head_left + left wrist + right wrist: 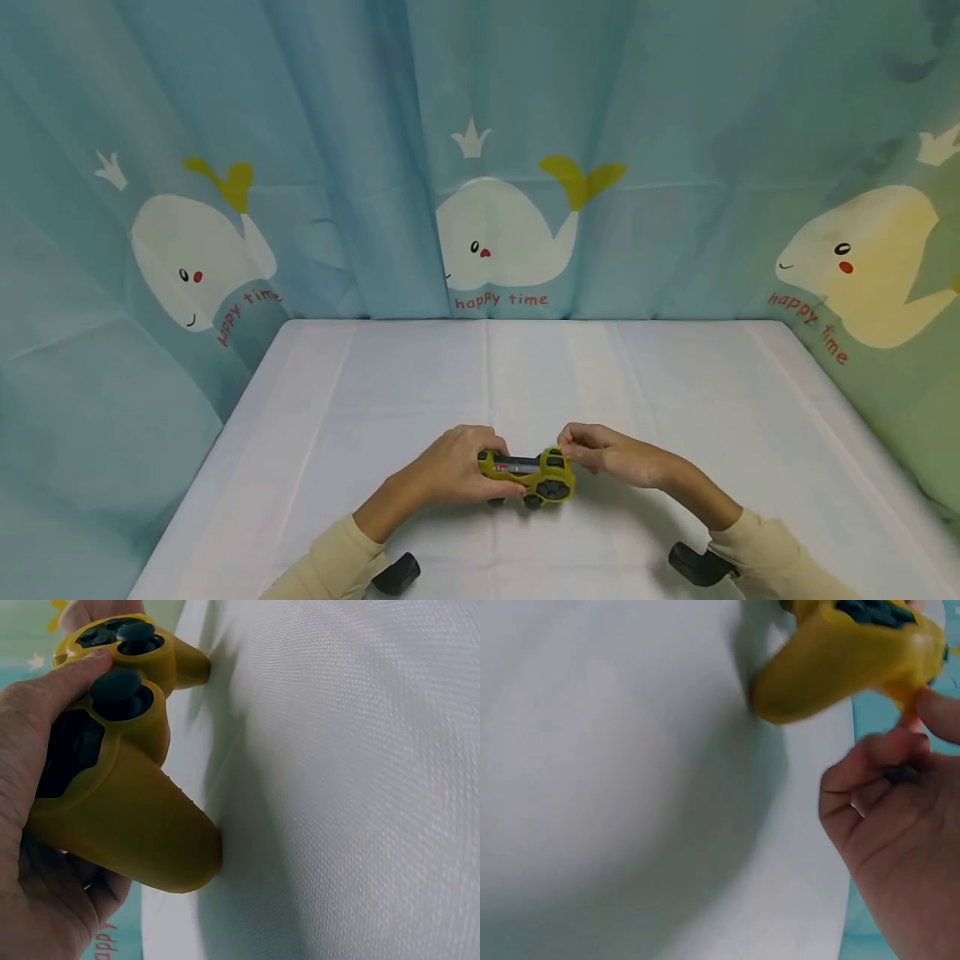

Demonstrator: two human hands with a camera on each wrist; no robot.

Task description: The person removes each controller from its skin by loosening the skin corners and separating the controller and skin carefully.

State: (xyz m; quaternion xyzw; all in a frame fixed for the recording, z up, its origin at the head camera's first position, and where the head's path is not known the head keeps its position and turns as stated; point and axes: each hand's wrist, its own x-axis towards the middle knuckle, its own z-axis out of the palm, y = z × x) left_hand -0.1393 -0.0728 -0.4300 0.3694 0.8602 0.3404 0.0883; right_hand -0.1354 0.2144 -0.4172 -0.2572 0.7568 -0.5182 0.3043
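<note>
A yellow game controller (552, 479) with black thumbsticks is held up on edge just above the table, its grips pointing down. In the head view a dark strip with a small label shows along its upper side, framed by the yellow shell. My left hand (461, 467) grips its left end, the thumb lying across the front near the thumbstick (118, 686). At the other end, my right hand (611, 454) pinches the yellow edge between thumb and curled fingers. In the right wrist view one yellow grip (810, 682) hangs close over the cloth, beside those fingers.
A white cloth covers the table (420, 375). Behind it and along both sides hangs a blue-green curtain (360, 250) printed with whales. Black straps or mounts (397, 575) sit at both wrists, below the beige sleeves (330, 558).
</note>
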